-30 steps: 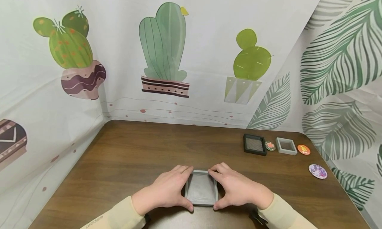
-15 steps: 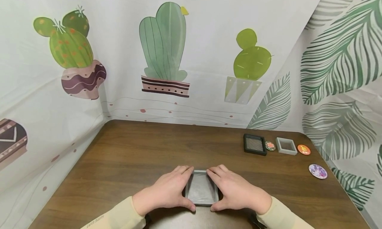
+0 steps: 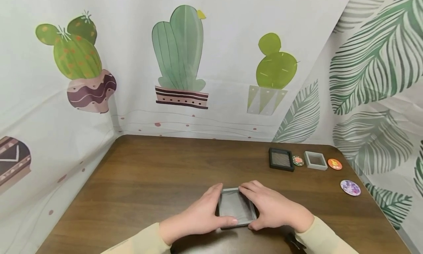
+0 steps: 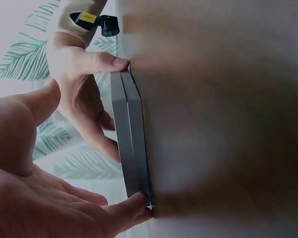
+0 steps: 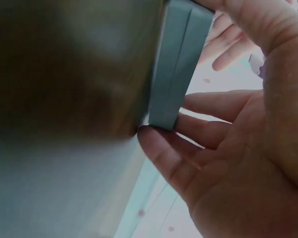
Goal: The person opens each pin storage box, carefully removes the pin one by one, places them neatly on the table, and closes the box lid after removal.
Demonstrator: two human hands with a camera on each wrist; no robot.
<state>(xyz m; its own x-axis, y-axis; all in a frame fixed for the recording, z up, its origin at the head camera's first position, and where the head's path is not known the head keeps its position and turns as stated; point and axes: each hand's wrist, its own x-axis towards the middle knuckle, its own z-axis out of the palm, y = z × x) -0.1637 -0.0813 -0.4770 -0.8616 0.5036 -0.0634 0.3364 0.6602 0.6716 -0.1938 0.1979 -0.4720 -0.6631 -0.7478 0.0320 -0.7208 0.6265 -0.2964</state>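
A square grey display frame (image 3: 236, 206) with a clear film window lies low over the table in front of me, slightly turned. My right hand (image 3: 275, 206) grips its right side, thumb at the near corner and fingertips at the far one. On the opposite side, my left hand (image 3: 201, 213) touches the far left corner with its fingertips. Its thumb (image 4: 47, 99) stands raised off the frame in the left wrist view. From the side, the frame's edge (image 4: 126, 129) shows a seam along its length. In the right wrist view, fingers reach round the frame's end (image 5: 174, 64).
A black display frame (image 3: 281, 159) and a light grey one (image 3: 316, 160) lie at the back right of the brown table (image 3: 158, 169). Near them are a patterned round badge (image 3: 298, 160), an orange badge (image 3: 335, 164) and a purple badge (image 3: 350, 188). Printed cloth hangs behind.
The grey frame has shifted right and turned slightly, with both hands moving along. The left thumb has come up from the near edge to over the frame. The head view has shifted a little.
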